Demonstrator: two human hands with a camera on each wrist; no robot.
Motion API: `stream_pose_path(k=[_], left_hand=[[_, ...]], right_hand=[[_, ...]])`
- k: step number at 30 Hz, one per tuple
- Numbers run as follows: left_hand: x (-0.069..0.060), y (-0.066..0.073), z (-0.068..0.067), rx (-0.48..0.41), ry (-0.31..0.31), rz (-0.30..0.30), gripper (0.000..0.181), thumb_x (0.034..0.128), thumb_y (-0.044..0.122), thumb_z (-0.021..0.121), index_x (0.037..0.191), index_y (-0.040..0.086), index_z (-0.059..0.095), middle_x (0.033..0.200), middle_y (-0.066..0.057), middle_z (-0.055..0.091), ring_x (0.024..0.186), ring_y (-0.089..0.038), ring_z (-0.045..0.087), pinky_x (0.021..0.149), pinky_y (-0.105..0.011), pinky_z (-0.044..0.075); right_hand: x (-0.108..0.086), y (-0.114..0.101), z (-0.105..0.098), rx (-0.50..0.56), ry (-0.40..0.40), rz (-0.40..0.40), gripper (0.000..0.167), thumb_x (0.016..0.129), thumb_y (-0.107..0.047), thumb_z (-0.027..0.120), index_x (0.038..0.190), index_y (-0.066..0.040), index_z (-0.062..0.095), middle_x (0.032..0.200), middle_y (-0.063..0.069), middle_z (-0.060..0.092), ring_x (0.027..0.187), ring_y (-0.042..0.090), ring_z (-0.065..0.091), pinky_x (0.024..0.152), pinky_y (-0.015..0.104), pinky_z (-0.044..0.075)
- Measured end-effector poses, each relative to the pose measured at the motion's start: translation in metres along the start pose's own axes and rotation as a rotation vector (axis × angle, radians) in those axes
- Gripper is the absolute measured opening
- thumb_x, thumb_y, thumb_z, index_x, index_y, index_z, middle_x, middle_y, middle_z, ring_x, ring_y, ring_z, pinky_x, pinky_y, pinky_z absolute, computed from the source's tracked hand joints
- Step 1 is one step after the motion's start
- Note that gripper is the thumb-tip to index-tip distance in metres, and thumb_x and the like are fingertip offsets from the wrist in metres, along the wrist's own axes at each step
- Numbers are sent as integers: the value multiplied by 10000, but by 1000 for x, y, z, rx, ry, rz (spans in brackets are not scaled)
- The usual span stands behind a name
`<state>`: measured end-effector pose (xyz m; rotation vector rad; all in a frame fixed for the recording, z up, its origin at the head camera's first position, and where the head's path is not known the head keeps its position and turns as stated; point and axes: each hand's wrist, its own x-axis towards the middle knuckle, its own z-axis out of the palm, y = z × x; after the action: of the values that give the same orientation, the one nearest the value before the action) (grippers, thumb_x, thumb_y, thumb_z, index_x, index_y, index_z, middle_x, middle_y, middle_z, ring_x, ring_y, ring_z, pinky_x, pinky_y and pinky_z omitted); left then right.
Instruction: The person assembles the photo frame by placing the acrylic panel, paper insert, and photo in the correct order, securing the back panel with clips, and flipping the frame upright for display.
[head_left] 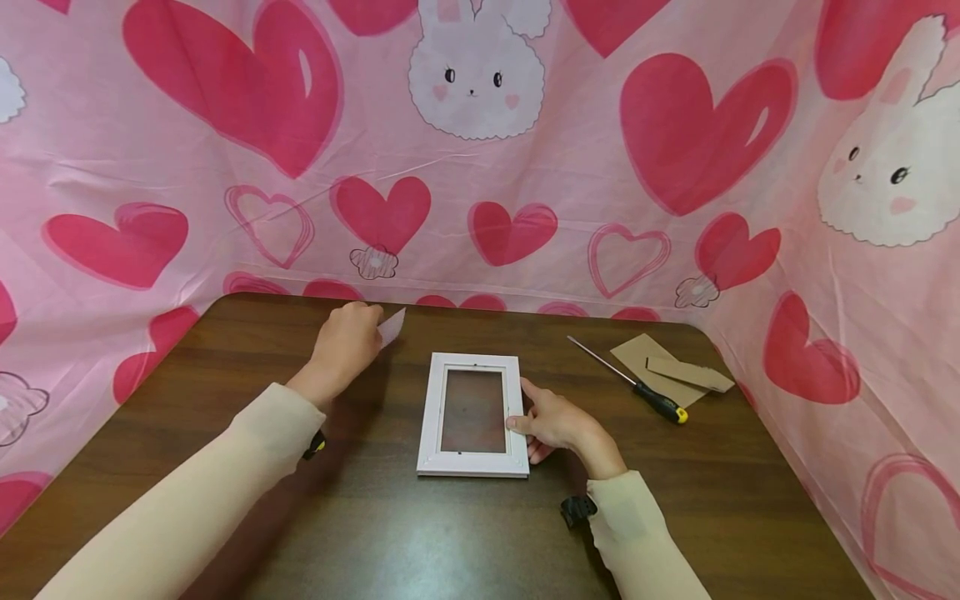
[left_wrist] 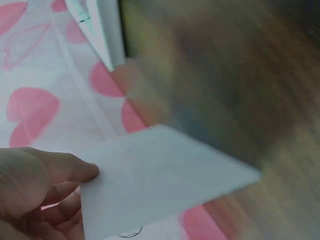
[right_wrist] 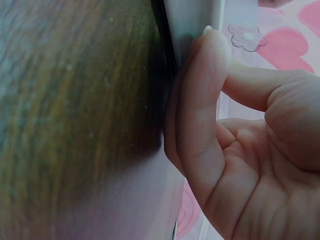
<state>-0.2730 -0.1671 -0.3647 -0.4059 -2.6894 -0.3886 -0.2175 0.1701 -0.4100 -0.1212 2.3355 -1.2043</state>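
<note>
Person's left hand holds one thin pale sheet near its edge, pinched with the thumb on top, and this sheet is in the air near the far edge of the brown table. White frame lies flat about the middle of the table, between the two hands. Right hand grips its right side, the thumb upon the border and the fingers along the outer edge. To the right, a screwdriver lies just beside a brown board, and a narrower strip rests on this board.
</note>
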Motion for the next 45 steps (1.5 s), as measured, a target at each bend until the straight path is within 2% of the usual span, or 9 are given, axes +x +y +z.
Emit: stream_pose_path(k=[7,13,18,28,37,41,45], left_hand=[[7,2,-17,-82,-22,-40,92,915,31,707,925,-40,766,860,-211,752,763,-400,690,702,-538,613],[12,2,-30,-200,-98,-112,125,936,98,714,975,-7,770,907,-176,766,848,-356,664,708,-476,592],[13,0,-34,-281,-162,-168,138,949,135,702,1011,25,758,945,-151,758,920,-335,647,770,-449,566],[11,1,-26,-440,-243,-250,203,961,181,727,1090,26,744,973,-137,735,933,-298,636,762,-336,534],[0,11,-8,-630,-350,-349,281,983,185,726,1190,-2,690,1027,-145,719,927,-259,654,787,-294,571],[-6,17,3,-758,-402,-420,282,990,146,725,1214,-14,661,1036,-136,696,929,-232,659,886,-362,616],[-11,21,13,-826,-440,-458,274,994,128,720,1215,-11,638,1047,-131,678,955,-237,666,968,-447,603]], right_hand=[[0,0,0,-6,0,-1,868,1022,-172,722,1700,-84,188,871,178,618,538,189,627,540,364,614],[-1,-1,0,-4,0,4,882,1016,-175,730,1701,-84,183,881,179,611,543,192,625,543,363,615],[-1,0,-1,-4,1,7,885,1014,-175,732,1701,-81,182,877,178,610,542,193,622,543,363,614],[-1,0,0,-4,4,9,876,1019,-174,726,1701,-82,184,869,178,611,538,193,620,541,365,614],[0,1,0,0,6,6,876,1021,-168,723,1701,-78,179,872,179,611,536,190,619,540,362,614],[0,1,1,6,5,7,870,1025,-159,716,1701,-78,176,868,182,609,537,194,618,542,365,615],[-1,0,0,12,5,7,867,1027,-154,714,1702,-80,175,871,184,606,539,198,619,541,367,615]])
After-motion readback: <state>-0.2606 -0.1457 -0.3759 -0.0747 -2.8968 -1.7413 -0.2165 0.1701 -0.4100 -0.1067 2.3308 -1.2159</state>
